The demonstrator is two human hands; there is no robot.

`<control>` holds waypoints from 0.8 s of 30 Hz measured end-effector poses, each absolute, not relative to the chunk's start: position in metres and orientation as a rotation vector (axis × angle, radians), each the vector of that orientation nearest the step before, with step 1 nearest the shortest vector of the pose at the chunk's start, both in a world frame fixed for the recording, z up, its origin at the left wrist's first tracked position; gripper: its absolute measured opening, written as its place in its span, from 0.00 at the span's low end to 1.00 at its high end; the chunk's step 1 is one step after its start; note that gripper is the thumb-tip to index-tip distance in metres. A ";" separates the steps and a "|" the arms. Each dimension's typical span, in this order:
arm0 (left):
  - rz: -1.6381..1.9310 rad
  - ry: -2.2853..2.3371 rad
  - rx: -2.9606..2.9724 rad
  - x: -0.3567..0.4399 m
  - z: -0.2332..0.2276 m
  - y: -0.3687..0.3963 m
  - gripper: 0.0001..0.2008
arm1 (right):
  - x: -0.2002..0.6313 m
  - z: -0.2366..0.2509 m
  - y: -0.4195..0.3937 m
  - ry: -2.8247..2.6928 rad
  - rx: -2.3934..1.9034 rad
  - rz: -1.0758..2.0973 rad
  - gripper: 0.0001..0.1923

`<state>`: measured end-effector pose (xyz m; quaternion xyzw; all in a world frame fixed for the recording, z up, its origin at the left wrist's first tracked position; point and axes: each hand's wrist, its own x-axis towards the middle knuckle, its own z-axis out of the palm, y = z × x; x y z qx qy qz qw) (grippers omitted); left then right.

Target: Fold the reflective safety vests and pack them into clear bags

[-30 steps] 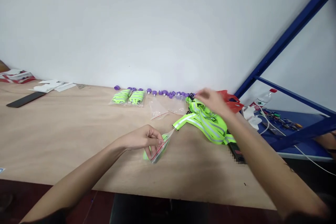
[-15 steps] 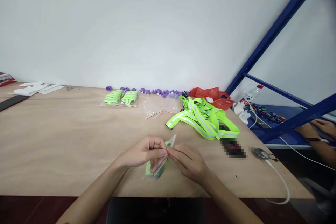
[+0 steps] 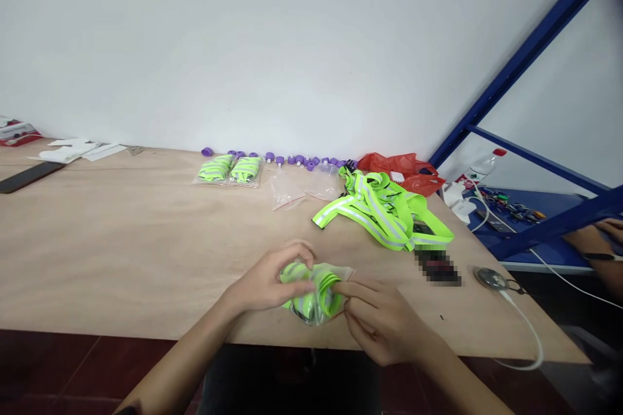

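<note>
Gripping small clear plastic bag of folded neon-green reflective strap [image 3: 314, 293], left hand [image 3: 265, 282] and right hand [image 3: 382, 321] both closed on it; packing step, sealing likely next.

A second ago the right hand [image 3: 384, 327] was stretched out over the loose pile of neon straps [image 3: 384, 211] at the far side of the surface; half a second ago it had come back to pinch the red-edged mouth of the small clear bag [image 3: 316, 292] opposite the left hand [image 3: 265, 282]. Now that bag lies turned flatter between both hands, nearer the front edge of the surface [image 3: 121, 259], its folded neon strap in plain sight, with each hand's grip on one end.
</note>
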<state>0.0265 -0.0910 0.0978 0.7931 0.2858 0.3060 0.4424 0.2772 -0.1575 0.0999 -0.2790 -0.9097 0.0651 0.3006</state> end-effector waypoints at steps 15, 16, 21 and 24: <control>0.328 0.662 2.489 0.030 0.046 -0.082 0.41 | 0.288 0.023 -0.159 -2.495 -0.984 -0.096 0.19; 0.305 0.672 2.513 0.024 0.047 -0.082 0.39 | 0.289 0.027 -0.159 -2.454 -0.928 -0.109 0.18; 0.184 0.962 2.621 -0.021 0.067 -0.060 0.26 | 0.327 0.060 -0.170 -2.045 -1.058 0.145 0.14; 0.309 1.092 2.765 -0.043 0.096 -0.019 0.21 | 0.360 0.062 -0.174 -1.639 -1.211 0.287 0.10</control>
